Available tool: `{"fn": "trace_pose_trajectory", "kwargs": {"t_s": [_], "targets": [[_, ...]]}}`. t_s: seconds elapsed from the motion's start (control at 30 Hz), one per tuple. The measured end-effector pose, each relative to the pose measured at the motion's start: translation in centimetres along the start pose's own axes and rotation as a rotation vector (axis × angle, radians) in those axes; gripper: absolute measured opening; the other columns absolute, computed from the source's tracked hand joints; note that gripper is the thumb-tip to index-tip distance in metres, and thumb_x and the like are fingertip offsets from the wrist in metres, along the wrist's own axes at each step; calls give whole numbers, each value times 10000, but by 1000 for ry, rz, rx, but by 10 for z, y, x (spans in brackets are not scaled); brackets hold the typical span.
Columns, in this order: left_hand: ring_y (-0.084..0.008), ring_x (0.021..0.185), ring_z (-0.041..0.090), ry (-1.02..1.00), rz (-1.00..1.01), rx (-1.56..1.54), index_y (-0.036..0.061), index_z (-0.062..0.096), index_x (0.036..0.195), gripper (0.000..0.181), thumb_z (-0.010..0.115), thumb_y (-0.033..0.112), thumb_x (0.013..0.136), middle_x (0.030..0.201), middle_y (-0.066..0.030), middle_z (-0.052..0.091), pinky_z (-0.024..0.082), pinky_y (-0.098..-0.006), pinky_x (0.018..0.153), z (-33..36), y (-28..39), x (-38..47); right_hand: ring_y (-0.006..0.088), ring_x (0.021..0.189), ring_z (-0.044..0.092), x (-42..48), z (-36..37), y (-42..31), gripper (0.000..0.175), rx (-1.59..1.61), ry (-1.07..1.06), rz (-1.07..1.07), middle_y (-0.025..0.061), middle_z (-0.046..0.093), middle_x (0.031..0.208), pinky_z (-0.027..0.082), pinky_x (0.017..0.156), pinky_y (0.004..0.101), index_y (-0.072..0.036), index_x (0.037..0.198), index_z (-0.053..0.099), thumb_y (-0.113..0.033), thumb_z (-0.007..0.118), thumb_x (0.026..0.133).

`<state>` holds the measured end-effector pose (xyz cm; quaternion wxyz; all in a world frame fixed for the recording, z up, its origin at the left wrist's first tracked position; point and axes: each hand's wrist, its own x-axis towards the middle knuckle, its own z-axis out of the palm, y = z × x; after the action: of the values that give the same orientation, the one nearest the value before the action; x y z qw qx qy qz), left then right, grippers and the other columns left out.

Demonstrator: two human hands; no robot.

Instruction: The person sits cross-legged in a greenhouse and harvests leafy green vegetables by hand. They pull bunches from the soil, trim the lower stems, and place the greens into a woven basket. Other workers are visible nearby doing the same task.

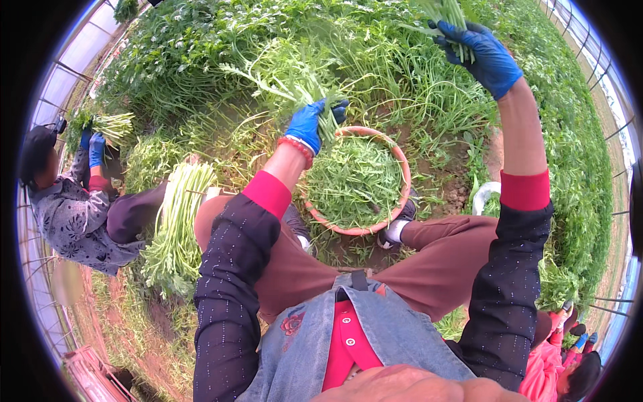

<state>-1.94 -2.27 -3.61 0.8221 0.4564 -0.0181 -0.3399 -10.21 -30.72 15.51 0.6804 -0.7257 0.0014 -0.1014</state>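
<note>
My left hand point(307, 125), in a blue glove, grips a loose bunch of leafy green stems point(306, 93) above the far left rim of an orange plastic basin point(408, 171). Cut leaves and stem bits point(354, 181) fill that basin, which stands between my feet. Raised at the upper right, my gloved right hand point(479, 53) is closed around another bunch of green stems point(454, 20), whose tops run out of the picture. A large bundle of pale-stalked greens point(183, 216) lies beside my left knee.
Dense leafy crop point(201, 50) grows ahead and along the right. At the left, a co-worker point(85, 201) in blue gloves holds a bunch of stalks point(114, 124). Other people point(547, 362) sit at the lower right. A pink crate point(90, 372) stands lower left, near the greenhouse wall point(45, 105).
</note>
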Motion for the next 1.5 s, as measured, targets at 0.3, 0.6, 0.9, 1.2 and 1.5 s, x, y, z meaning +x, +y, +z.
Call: {"fn": "trace_pose_trajectory", "kwargs": {"t_s": [0.3, 0.6, 0.9, 1.2, 1.5], "targets": [[-237, 768, 643, 279, -382, -347, 59, 587, 1039, 245, 420, 217, 953, 920, -119, 653, 547, -384, 691, -76, -185, -35, 111, 731, 560, -142, 168, 254, 230, 259, 31, 870, 8, 630, 833, 419, 645, 290, -98, 1030, 623, -242, 651, 852], [-153, 889, 651, -294, -376, -305, -15, 518, 1245, 556, 510, 442, 929, 1074, -109, 648, 564, -270, 688, -62, -159, -51, 86, 776, 583, -157, 168, 259, 227, 418, -116, 772, -13, 618, 910, 436, 625, 260, -120, 1062, 588, -224, 614, 862], [-215, 976, 634, -122, -142, -430, -20, 609, 1100, 238, 557, 114, 910, 1055, -118, 660, 495, -367, 924, -55, -122, -38, 93, 824, 582, -162, 169, 250, 495, 96, 230, 438, 54, 622, 1032, 462, 729, 243, -25, 1157, 548, -433, 610, 884], [-188, 906, 630, 87, -245, -488, 5, 595, 1107, 237, 565, 149, 921, 986, -91, 663, 497, -321, 886, -21, -128, -55, 205, 1204, 461, -129, 214, 260, 451, -59, 516, -68, 109, 495, 1302, 342, 1024, 323, -27, 1344, 436, -313, 409, 996], [-213, 894, 644, -92, -46, -665, 22, 609, 1045, 174, 555, 137, 926, 910, -82, 662, 520, -349, 840, -51, -117, -37, 122, 1173, 447, -155, 200, 254, 552, 460, 129, 291, 17, 484, 1333, 350, 975, 284, -108, 1412, 354, -383, 494, 955]]}}
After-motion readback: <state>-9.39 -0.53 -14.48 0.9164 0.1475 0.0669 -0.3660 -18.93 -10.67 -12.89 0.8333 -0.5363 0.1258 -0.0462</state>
